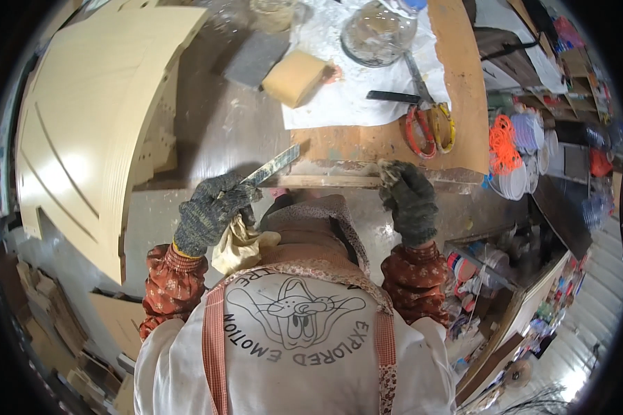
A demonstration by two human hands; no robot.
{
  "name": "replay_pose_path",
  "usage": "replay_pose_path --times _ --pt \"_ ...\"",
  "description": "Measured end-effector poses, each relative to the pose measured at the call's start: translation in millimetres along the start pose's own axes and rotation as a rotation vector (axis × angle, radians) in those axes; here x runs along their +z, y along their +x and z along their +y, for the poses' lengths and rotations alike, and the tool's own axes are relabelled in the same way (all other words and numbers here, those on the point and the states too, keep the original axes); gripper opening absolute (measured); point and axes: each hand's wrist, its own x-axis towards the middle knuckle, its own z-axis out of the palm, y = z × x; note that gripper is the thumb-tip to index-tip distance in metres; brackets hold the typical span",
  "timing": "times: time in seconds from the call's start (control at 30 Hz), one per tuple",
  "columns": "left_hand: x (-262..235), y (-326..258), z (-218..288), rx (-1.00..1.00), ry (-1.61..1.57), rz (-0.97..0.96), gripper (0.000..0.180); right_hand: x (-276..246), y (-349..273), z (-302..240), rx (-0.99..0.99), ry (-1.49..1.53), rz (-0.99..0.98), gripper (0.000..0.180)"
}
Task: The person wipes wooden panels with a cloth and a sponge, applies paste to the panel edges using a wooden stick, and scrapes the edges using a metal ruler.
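Observation:
My left hand (213,211), in a dark grey knit glove, is closed around a narrow, flat, paint-smeared scraper (275,164). The scraper's end points up and right over the front edge of the workbench (208,138). Below the same hand hangs a crumpled cream cloth (241,247), touching the glove; whether the fingers grip it is hidden. At the bench edge to the right, my right hand (410,204) wears a matching glove with its fingers curled together. A pale, dirty patch shows at its fingertips, and I cannot tell whether that is the glove or something held.
A large cream panel (97,117) with slots stands at left. On the bench lie a tan block (294,77), a dark grey sheet (256,59), a black strip (392,97), scissors (419,131) and a glass jar (379,34) on white paper. Orange cord (505,146) lies at right.

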Motion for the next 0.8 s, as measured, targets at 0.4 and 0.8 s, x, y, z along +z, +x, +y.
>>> replay_pose_path --times 0.4,0.8 --pt "39.5 -15.9 -12.8 -0.549 -0.527 0.633 0.021 30.4 167.5 26.6 -0.060 -0.095 -0.795 0.017" --pt "79.2 -3.4 -61.1 -0.304 -0.314 1.368 0.020 152.7 232.5 -50.8 -1.020 -0.586 -1.279 0.022"
